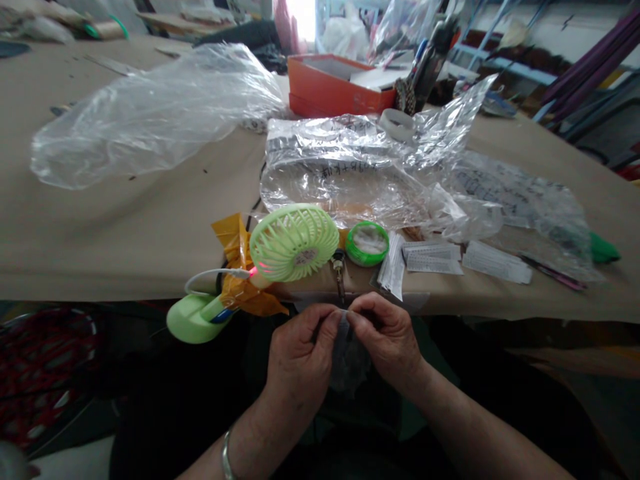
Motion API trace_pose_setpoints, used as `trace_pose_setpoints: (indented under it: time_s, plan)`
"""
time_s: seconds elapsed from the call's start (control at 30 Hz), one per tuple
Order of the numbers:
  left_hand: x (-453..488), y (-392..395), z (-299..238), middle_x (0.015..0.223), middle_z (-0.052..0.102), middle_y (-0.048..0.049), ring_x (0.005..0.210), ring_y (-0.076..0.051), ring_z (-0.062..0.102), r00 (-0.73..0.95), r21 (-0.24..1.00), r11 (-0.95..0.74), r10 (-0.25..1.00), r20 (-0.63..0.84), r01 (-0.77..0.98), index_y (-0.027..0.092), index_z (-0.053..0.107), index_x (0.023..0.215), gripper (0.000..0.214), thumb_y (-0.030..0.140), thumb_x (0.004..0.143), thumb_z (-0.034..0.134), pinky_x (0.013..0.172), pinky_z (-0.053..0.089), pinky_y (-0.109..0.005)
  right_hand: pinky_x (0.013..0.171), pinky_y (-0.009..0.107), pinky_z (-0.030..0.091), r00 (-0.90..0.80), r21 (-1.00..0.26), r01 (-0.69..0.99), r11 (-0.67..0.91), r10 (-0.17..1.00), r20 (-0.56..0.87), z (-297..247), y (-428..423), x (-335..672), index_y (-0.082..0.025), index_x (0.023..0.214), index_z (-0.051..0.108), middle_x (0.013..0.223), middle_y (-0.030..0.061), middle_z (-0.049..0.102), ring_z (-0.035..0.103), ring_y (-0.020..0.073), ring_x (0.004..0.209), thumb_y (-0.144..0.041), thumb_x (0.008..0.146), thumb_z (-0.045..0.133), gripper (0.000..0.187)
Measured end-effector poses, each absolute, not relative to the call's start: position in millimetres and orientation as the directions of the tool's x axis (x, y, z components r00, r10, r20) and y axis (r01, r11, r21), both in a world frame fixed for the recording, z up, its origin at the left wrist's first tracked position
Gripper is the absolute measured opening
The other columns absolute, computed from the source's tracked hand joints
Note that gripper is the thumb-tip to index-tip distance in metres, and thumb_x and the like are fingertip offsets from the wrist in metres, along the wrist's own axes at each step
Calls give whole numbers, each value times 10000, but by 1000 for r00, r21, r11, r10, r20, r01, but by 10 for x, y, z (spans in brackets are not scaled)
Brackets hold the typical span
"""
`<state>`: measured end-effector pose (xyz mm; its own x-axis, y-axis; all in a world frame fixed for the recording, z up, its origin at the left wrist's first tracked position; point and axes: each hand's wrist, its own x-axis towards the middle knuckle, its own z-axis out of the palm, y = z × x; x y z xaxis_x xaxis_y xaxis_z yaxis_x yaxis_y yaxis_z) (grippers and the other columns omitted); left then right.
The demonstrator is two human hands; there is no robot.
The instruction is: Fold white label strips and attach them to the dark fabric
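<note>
At the front edge of the table, my left hand [305, 347] and my right hand [387, 337] meet with thumbs and forefingers pinched. Between them hangs a thin, pale, partly see-through piece [349, 363]; its kind is not clear, and the fingers hide its top edge. Just beyond the fingertips is a small metal tool [339, 273] with a dark end. A round green tub [367, 259] with white fluffy stuff stands behind it. To its right lie narrow white strips [393, 267] and printed paper slips [433, 259].
A light green fan [295, 243] with orange tape [237, 287] is fixed at the table edge, left of my hands. Clear plastic bags [345, 173] spread behind it, with a tape roll [397, 125] on top. Farther back sits an orange box [340, 100]. Tweezers [553, 273] lie right.
</note>
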<state>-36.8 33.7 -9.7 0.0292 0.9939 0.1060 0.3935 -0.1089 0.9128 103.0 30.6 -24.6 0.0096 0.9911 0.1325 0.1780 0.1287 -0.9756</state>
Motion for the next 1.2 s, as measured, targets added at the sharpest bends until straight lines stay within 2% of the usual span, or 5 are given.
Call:
trace_pose_setpoints:
  time_s: [0.53, 0.77, 0.87, 1.03, 1.2]
  plan:
    - [-350, 418, -156, 611, 651, 44, 579, -123, 586, 23, 900, -107, 994, 107, 424, 222, 671, 740, 119, 216, 811, 575, 574, 423, -196, 529, 199, 384, 45, -965, 200, 171, 982, 184, -267, 370, 1026, -177, 724, 584, 615, -37, 511, 452, 88, 562, -223, 819, 556, 109]
    - [-384, 305, -90, 584, 641, 43, 541, -126, 564, -7, 937, -53, 998, 59, 345, 232, 678, 694, 105, 212, 773, 611, 553, 419, -206, 577, 220, 452, 7, -992, 114, 63, 998, 64, -334, 217, 1050, -187, 811, 626, 671, -14, 611, 547, 113, 602, -309, 821, 619, 122]
    - [-411, 227, -136, 567, 646, 44, 531, -131, 567, -8, 947, -4, 1000, 7, 322, 243, 690, 681, 92, 214, 749, 636, 530, 421, -205, 543, 215, 455, -64, -976, 204, 79, 996, 67, -282, 68, 1167, -188, 785, 621, 635, -14, 622, 560, 109, 557, -296, 841, 604, 123]
    - [-370, 241, -357, 829, 766, 3, 802, -209, 685, -2, 947, 135, 990, -140, 290, 255, 748, 824, 133, 255, 703, 693, 756, 507, -259, 665, 271, 498, -133, -630, 617, 471, 852, 507, -132, 71, 1551, -194, 868, 626, 746, 26, 635, 590, 147, 708, -178, 837, 603, 43]
    - [-300, 265, -438, 893, 772, -18, 892, -250, 690, -36, 938, 223, 975, -221, 266, 253, 753, 850, 171, 278, 687, 709, 843, 513, -322, 952, 463, 443, -213, -250, 865, 435, 771, 600, -206, 298, 1793, -168, 1194, 582, 1131, 123, 646, 525, 273, 1114, -229, 833, 604, 366]
